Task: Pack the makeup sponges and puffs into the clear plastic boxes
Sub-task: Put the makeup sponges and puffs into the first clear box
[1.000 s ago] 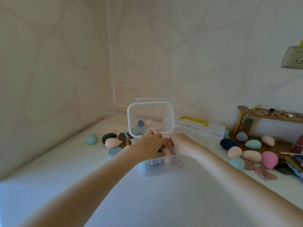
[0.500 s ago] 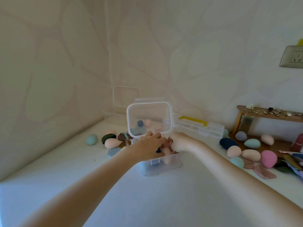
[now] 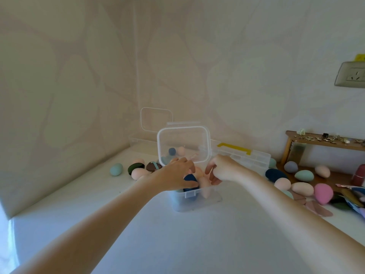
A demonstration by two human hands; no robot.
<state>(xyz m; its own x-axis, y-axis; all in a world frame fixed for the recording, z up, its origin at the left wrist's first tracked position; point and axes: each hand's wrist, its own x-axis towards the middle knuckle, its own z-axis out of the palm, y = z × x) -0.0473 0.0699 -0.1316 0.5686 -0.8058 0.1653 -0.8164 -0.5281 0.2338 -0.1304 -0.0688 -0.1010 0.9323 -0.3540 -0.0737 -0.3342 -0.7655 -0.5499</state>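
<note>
Sponges filled the small clear plastic box [image 3: 194, 200] that sat on the white table [image 3: 177, 244] near the corner of the wall, its hinged lid [image 3: 183, 144] standing upright behind it. The left hand [image 3: 174, 176] lay over the box's left side, fingers curled down onto a dark blue sponge [image 3: 190, 179] at the top of the pile, though whether it pinched that sponge or only pressed on it could not be told. The right hand [image 3: 224, 170] hovered at the box's right edge, fingers loosely bent and holding nothing, just beside a peach sponge [image 3: 204, 184] inside the box. More loose sponges lay on the table to either side: a pale teal one [image 3: 116, 169] well to the left, a pink one [image 3: 324, 193] among the group on the right. A long clear organiser with a yellow handle [image 3: 234, 148] rested behind the box against the wall.
</note>
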